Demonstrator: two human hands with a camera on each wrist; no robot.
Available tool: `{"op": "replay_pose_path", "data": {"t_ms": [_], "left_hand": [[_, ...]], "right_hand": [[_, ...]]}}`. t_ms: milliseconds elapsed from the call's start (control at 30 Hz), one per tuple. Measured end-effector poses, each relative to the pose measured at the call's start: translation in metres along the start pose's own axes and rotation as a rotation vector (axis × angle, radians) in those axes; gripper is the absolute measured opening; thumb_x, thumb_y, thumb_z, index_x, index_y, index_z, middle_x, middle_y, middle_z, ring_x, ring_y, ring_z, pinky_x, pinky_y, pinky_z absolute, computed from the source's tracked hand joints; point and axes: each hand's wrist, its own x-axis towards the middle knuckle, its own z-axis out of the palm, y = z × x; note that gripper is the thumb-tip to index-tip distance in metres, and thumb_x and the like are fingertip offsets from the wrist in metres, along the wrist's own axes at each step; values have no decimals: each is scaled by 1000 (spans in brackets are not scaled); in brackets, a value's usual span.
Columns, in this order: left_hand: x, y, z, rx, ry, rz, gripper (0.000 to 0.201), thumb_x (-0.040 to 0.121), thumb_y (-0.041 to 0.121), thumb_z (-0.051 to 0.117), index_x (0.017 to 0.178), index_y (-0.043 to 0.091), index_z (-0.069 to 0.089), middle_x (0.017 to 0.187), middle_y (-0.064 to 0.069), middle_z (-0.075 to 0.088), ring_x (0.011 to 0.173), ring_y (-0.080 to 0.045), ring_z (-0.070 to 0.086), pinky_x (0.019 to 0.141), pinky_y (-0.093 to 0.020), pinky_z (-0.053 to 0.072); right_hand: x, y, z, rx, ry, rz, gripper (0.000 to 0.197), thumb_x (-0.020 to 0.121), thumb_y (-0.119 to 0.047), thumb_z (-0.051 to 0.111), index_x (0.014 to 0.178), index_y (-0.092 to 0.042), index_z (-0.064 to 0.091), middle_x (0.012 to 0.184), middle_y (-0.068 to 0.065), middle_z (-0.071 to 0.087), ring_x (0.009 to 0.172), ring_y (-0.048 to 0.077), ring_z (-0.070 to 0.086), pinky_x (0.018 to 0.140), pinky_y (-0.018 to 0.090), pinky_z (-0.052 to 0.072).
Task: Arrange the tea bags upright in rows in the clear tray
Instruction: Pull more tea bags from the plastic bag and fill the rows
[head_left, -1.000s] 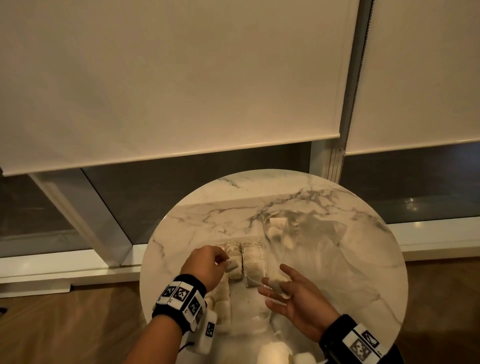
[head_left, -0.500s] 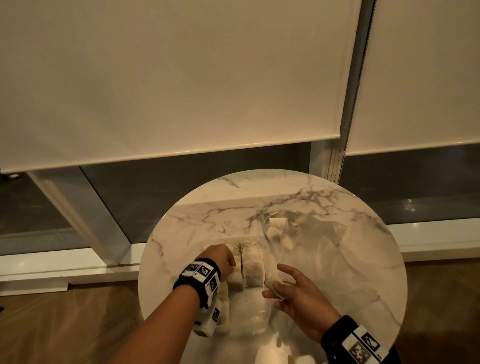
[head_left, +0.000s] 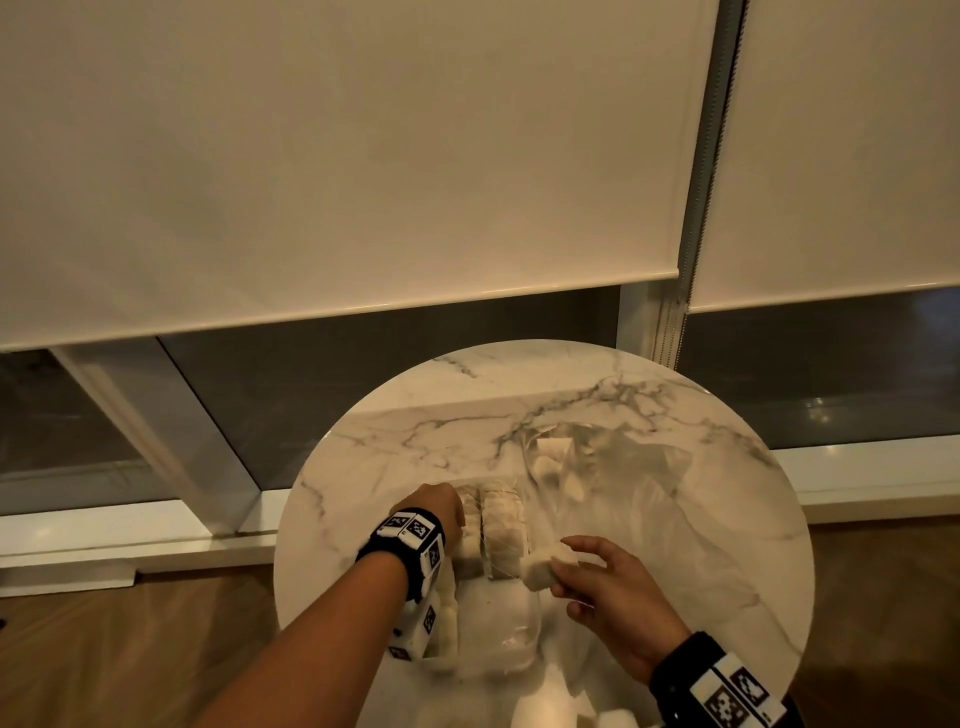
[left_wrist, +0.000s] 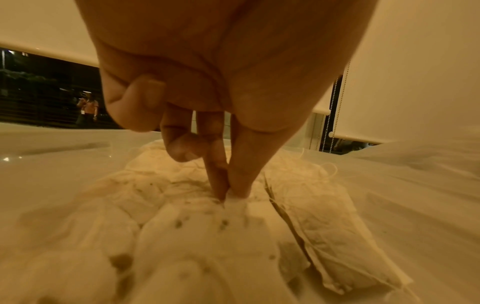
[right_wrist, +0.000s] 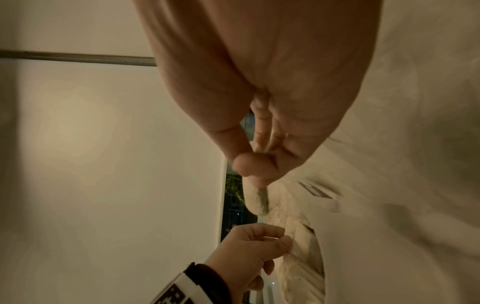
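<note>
A clear tray (head_left: 498, 629) lies on the round marble table (head_left: 415, 431), with rows of pale tea bags (head_left: 501, 530) standing at its far end. My left hand (head_left: 460, 512) reaches into the left row. In the left wrist view its thumb and forefinger (left_wrist: 228, 194) pinch the top of a tea bag (left_wrist: 207, 207) between neighbouring bags. My right hand (head_left: 563, 571) hovers just right of the tray and pinches a loose tea bag (head_left: 550, 566), which hangs from the fingertips (right_wrist: 249, 164) in the right wrist view.
A crumpled clear plastic bag (head_left: 618, 467) holding a few tea bags (head_left: 550, 447) lies right of the tray. More white tea bags (head_left: 540, 712) sit at the table's near edge. Roller blinds and a window stand behind the table.
My left hand has moved forward and down into the tray's left row. My right hand has stayed beside the tray with its tea bag, now turned more into view.
</note>
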Motion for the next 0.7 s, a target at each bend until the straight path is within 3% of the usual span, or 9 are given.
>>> {"op": "replay_pose_path", "data": {"t_ms": [133, 267, 333, 467, 633, 700], "left_hand": [[3, 1, 1, 7, -14, -3, 14, 85, 17, 66, 92, 27, 73, 106, -4, 72, 94, -25, 68, 85, -36, 58], [3, 3, -2, 0, -27, 3, 6, 84, 23, 72, 87, 29, 72, 106, -3, 72, 95, -25, 69, 87, -36, 58], [2, 4, -4, -17, -10, 9, 7, 84, 24, 72, 90, 29, 72, 108, -2, 72, 96, -24, 68, 87, -36, 58], [-9, 5, -18, -71, 79, 20, 14, 86, 29, 69, 100, 31, 71, 110, 3, 70, 99, -19, 66, 90, -36, 56], [-41, -7, -36, -275, 185, -5, 16, 84, 44, 69, 95, 33, 71, 94, 11, 69, 87, -10, 65, 83, -33, 57], [-58, -16, -33, -351, 233, -29, 17, 85, 47, 68, 95, 33, 70, 91, 14, 66, 86, -8, 63, 83, -30, 55]], "right_hand": [[2, 0, -3, -30, 27, -34, 21, 90, -5, 68, 110, 1, 66, 90, 16, 74, 74, 18, 68, 57, 25, 50], [1, -5, -4, -140, 64, -96, 14, 90, -12, 70, 102, -6, 72, 91, 12, 76, 77, 19, 70, 59, 29, 48], [-1, -9, -3, -235, 87, -150, 8, 88, -14, 73, 95, -11, 76, 88, 8, 76, 72, 14, 67, 56, 26, 46], [-3, -18, 0, -421, 73, -296, 4, 83, -14, 78, 82, -18, 81, 78, -4, 76, 55, -3, 55, 52, 12, 40], [6, -31, 6, -440, 75, -335, 7, 83, -5, 77, 83, -11, 80, 66, 6, 70, 56, 13, 56, 50, 25, 48], [14, -33, 12, -521, 109, -390, 3, 83, -9, 78, 82, -12, 77, 66, 4, 71, 57, 12, 62, 52, 26, 53]]}}
